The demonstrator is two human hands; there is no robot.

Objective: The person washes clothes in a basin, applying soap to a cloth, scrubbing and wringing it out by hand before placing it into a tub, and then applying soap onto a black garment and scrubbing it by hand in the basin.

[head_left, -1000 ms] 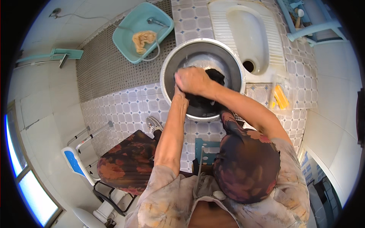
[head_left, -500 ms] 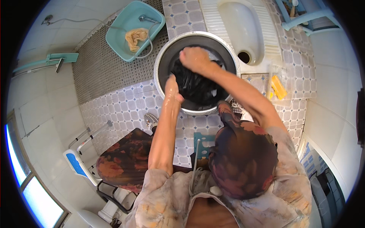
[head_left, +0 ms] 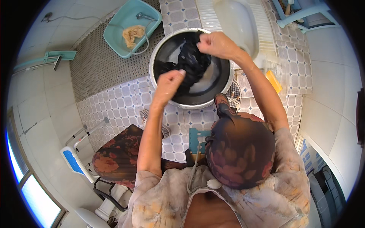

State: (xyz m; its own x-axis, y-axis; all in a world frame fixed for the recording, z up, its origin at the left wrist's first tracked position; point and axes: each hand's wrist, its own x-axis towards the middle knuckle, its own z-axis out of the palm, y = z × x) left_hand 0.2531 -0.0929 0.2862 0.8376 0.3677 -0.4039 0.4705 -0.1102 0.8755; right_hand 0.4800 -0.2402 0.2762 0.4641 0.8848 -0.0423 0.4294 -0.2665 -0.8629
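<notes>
A round metal basin (head_left: pixel 155 76) stands on the tiles in front of me, with dark, slightly foamy water (head_left: pixel 213 76) in it. Bunched black cloth (head_left: pixel 190 60) stretches between my two hands, partly lifted above the water. My left hand (head_left: pixel 169 84) is closed on the cloth's near left part, thumb on top. At the far right rim, my right hand (head_left: pixel 218 45) grips another part of it in a fist. The garment's kind does not show.
A light blue tub (head_left: pixel 108 36) with beige cloth (head_left: pixel 133 35) and a shower head (head_left: pixel 144 16) is at the far left. A squat toilet (head_left: pixel 243 26) lies beyond the basin. On the right is a yellow bar (head_left: pixel 273 81). A teal stool (head_left: pixel 195 140) stands between my legs.
Both hands have risen and moved apart, the right one toward the far right rim. The black cloth, bunched low in the basin before, is now pulled up and spread between them.
</notes>
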